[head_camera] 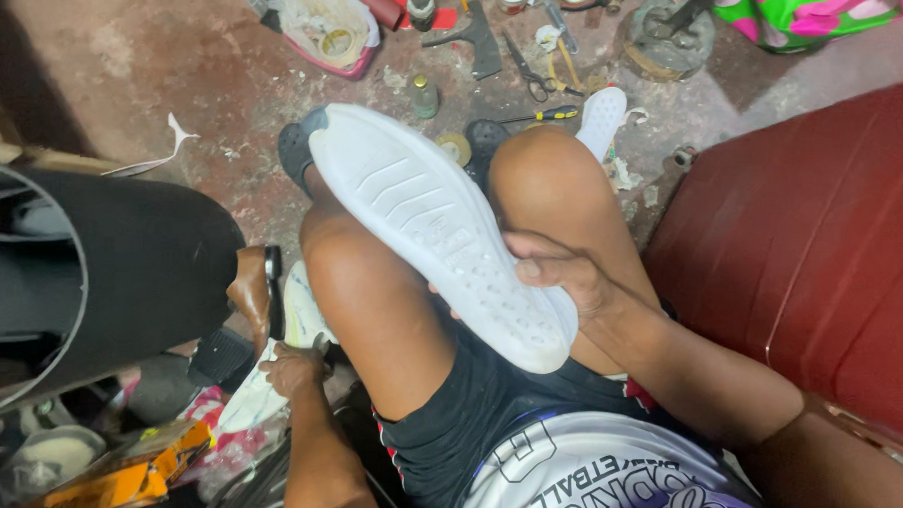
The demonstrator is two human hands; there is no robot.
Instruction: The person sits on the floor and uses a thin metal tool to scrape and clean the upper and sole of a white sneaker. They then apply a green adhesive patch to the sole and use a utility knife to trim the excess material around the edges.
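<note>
Right hand (557, 275) grips white sole (440, 224) edge

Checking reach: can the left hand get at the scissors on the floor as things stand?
Probably not. The left hand is down beside the thigh on a white shoe; the scissors lie beyond the knees, behind the white sole.

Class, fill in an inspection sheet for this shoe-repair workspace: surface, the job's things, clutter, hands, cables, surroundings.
Surface: stained concrete floor.
Job's things: white shoe sole, tread up, across the knees; white shoe low beside the left leg.
Clutter: scissors, screwdriver, small bottle, tape roll.
Hands: right hand grips the sole's heel end; left hand touches the white shoe.
Cables: nothing seen.
Surroundings: red seat, black rolled sheet.
</note>
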